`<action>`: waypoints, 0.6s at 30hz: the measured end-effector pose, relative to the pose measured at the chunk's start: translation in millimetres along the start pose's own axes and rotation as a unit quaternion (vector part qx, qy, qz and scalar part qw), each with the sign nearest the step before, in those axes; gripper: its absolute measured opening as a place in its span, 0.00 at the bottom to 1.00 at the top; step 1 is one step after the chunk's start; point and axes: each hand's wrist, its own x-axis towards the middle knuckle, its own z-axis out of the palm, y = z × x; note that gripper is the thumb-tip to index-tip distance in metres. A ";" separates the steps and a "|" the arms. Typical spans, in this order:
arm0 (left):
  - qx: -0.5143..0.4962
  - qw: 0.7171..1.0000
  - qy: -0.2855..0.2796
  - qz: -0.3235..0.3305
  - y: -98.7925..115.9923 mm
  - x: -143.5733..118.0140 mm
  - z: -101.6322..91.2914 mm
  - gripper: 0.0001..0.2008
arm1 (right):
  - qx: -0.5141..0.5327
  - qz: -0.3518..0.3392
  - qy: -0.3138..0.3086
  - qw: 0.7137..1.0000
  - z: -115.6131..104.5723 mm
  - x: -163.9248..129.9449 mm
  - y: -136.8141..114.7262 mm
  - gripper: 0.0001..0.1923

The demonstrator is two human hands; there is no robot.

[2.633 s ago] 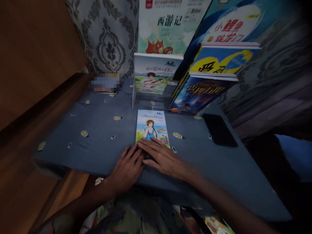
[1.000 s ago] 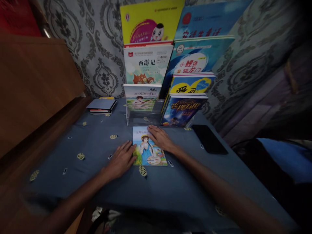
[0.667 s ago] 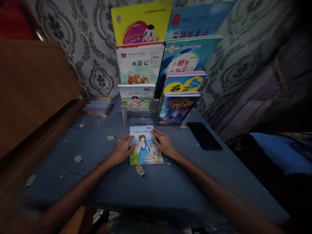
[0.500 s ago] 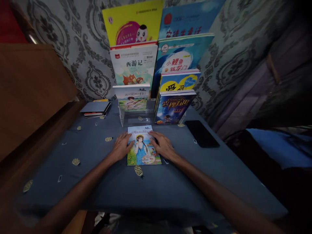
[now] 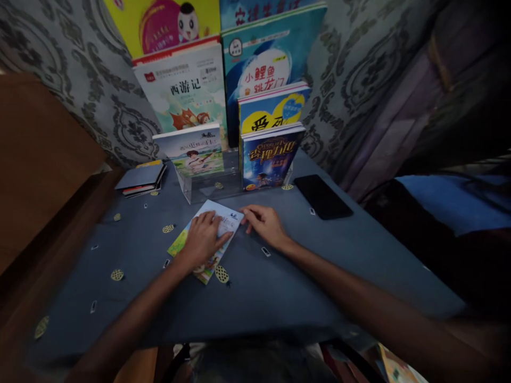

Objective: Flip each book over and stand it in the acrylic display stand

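A small children's book [image 5: 230, 217] lies on the blue tablecloth, turned at a slant with its light-blue top towards the right. Across its cover rests my left hand [image 5: 203, 238], palm down with fingers spread, hiding much of the picture. My right hand [image 5: 265, 224] is at the book's upper right corner, its fingers curled and the tips closed on that corner. Just behind stands a clear acrylic book rack [image 5: 207, 186]. In its front row are a pale book [image 5: 199, 154] and a dark blue book [image 5: 269, 159].
Taller books rise behind, among them a white book [image 5: 187, 90] and a teal book [image 5: 275, 48]. A black phone [image 5: 323, 197] lies at the right. Small books [image 5: 141, 178] are stacked at the left, near a brown wooden panel [image 5: 43, 154]. The patterned curtain [image 5: 136, 122] hangs behind.
The book has turned from straight to slanted and shifted left. My left hand has moved from its left edge onto the cover; my right hand has gone to its upper corner. The view has shifted.
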 end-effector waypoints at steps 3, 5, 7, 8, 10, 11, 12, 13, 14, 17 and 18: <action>0.045 0.999 -0.027 0.004 24.1 0.8 -4.3 0.20 | -0.038 -0.005 0.054 0.998 -11.7 6.4 9.6 0.15; 0.063 0.997 -0.047 -0.005 33.7 3.0 -7.2 0.16 | -0.058 -0.011 0.066 0.996 -15.7 8.4 12.9 0.15; 0.066 0.996 -0.062 -0.014 38.8 5.2 -9.9 0.12 | -0.081 -0.023 0.064 0.994 -16.9 8.9 13.6 0.16; 0.064 0.995 -0.067 -0.018 40.1 6.1 -11.1 0.11 | -0.093 -0.029 0.061 0.993 -16.9 8.8 13.2 0.16; 0.060 0.995 -0.078 -0.028 41.6 7.3 -13.5 0.09 | -0.112 -0.037 0.056 0.991 -16.6 8.0 11.7 0.17; 0.058 0.994 -0.084 -0.032 42.0 7.7 -14.8 0.09 | -0.117 -0.039 0.053 0.991 -16.5 7.5 10.9 0.17; 0.056 0.994 -0.090 -0.035 42.2 8.0 -16.1 0.09 | -0.121 -0.040 0.052 0.990 -16.6 7.2 10.3 0.17; 0.053 0.993 -0.095 -0.038 42.3 8.3 -17.5 0.10 | -0.123 -0.041 0.052 0.990 -16.7 6.9 9.8 0.17; 0.050 0.993 -0.099 -0.041 42.3 8.7 -18.8 0.10 | -0.125 -0.041 0.052 0.990 -16.8 6.7 9.5 0.17; 0.042 0.992 -0.106 -0.049 42.2 9.8 -21.8 0.12 | -0.124 -0.042 0.055 0.990 -16.9 6.4 9.1 0.17; 0.041 0.992 -0.107 -0.051 42.1 10.1 -22.3 0.12 | -0.122 -0.043 0.055 0.990 -16.8 6.2 8.9 0.18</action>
